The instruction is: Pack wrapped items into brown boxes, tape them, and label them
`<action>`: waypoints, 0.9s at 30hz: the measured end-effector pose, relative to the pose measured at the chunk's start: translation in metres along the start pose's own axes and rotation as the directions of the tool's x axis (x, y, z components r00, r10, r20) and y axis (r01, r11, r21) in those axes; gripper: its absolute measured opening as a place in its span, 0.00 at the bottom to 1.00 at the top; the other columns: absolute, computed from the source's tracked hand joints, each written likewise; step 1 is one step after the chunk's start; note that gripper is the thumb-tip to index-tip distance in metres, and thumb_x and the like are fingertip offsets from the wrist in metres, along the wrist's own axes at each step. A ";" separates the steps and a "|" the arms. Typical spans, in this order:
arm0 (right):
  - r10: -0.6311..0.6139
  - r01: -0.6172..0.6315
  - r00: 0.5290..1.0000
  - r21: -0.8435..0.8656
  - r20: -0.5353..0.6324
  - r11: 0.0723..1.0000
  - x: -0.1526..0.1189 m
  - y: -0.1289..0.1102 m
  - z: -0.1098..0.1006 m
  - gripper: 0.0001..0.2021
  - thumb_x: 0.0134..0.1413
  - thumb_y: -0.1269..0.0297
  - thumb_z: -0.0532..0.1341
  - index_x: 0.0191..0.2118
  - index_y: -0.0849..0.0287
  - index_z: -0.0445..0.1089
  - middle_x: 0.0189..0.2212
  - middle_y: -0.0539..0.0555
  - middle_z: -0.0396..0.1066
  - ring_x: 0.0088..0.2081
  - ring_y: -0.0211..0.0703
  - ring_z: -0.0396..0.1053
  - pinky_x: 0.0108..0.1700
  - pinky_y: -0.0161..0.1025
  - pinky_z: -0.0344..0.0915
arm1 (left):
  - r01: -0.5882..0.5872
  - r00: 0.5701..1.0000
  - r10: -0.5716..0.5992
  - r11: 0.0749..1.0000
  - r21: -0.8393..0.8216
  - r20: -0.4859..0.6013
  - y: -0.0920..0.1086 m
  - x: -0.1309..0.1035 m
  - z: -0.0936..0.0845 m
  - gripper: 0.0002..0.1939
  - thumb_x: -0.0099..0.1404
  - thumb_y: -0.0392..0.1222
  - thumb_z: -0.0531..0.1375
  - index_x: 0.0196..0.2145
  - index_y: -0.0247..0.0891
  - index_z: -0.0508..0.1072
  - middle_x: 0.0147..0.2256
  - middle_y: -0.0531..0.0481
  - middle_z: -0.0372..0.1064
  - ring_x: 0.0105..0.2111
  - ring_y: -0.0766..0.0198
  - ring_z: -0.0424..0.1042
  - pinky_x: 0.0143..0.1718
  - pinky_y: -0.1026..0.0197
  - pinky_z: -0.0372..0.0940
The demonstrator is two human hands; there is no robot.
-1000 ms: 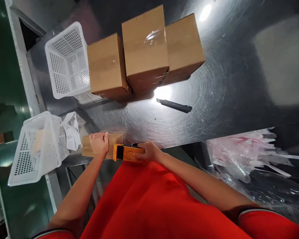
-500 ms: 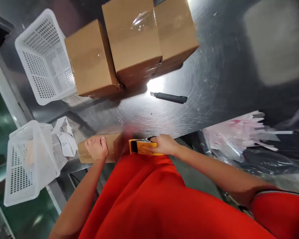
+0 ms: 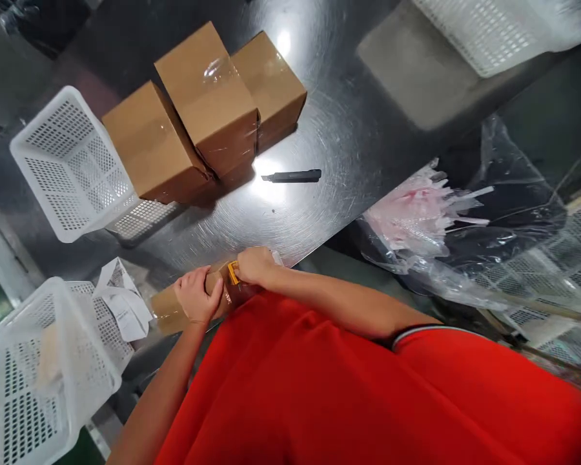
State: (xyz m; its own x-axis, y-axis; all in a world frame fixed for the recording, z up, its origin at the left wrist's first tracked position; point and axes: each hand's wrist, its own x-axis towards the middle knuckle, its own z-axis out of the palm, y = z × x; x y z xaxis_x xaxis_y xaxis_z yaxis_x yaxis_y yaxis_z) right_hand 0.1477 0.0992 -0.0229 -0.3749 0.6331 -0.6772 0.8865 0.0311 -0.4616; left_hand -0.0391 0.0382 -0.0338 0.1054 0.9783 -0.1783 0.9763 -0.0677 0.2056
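Note:
A small cardboard box [image 3: 167, 310] lies at the near edge of the metal table, against the red shirt. On top of it rests my left hand [image 3: 198, 296], thumb spread away from the fingers, pressing the box. At the box's right end, my right hand [image 3: 255, 265] is closed around a yellow tape dispenser [image 3: 233, 272], which is mostly hidden by the hand. Shiny tape shows on the box between the two hands. A black utility knife [image 3: 293, 175] lies beyond them on the table.
Three larger taped boxes [image 3: 227, 110] stand at the back, beside a white basket [image 3: 72, 161]. Another basket [image 3: 62, 374] with a white paper piece [image 3: 128, 316] near it is at the left. Pink-white plastic strips [image 3: 416, 206] lie at the right; a basket [image 3: 489, 39] sits top right.
The view has shifted and turned. My right hand with the yellow dispenser has moved left and up against the small box, closer to my left hand, which stays on the box.

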 end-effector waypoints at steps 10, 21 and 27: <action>0.433 -0.478 0.820 -0.033 -0.374 0.878 -0.074 0.085 -0.006 0.29 0.60 0.43 0.49 0.45 0.65 0.72 0.39 0.66 0.75 0.42 0.57 0.74 0.38 0.42 0.66 | -0.362 0.914 0.319 0.921 0.146 0.251 -0.009 -0.016 -0.017 0.61 0.45 0.59 0.67 0.67 0.28 0.46 0.60 0.24 0.56 0.57 0.34 0.57 0.57 0.34 0.47; 0.035 -0.071 0.733 -0.026 -0.679 0.997 -0.027 0.062 0.062 0.17 0.57 0.72 0.54 0.52 0.66 0.66 0.50 0.67 0.70 0.55 0.57 0.66 0.59 0.53 0.57 | -0.078 0.973 -0.120 0.629 -0.774 -0.196 -0.052 -0.043 -0.074 0.57 0.46 0.55 0.66 0.66 0.39 0.42 0.66 0.36 0.46 0.65 0.44 0.50 0.63 0.45 0.52; -0.462 0.745 0.642 0.357 -0.612 0.564 -0.043 -0.027 -0.003 0.34 0.54 0.43 0.60 0.63 0.53 0.59 0.65 0.61 0.54 0.64 0.54 0.54 0.62 0.52 0.54 | -0.096 0.966 -0.178 0.423 -0.901 -0.187 -0.029 -0.057 -0.093 0.58 0.40 0.54 0.70 0.65 0.40 0.48 0.65 0.39 0.52 0.65 0.44 0.52 0.61 0.49 0.57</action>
State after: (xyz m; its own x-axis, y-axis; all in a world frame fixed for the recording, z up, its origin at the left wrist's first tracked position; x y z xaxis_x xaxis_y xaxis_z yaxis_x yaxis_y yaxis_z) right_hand 0.1412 0.0729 0.0203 -0.4844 0.8653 0.1287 0.1236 0.2133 -0.9691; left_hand -0.0914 0.0029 0.0598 -0.1072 0.9938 -0.0290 0.2321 0.0534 0.9712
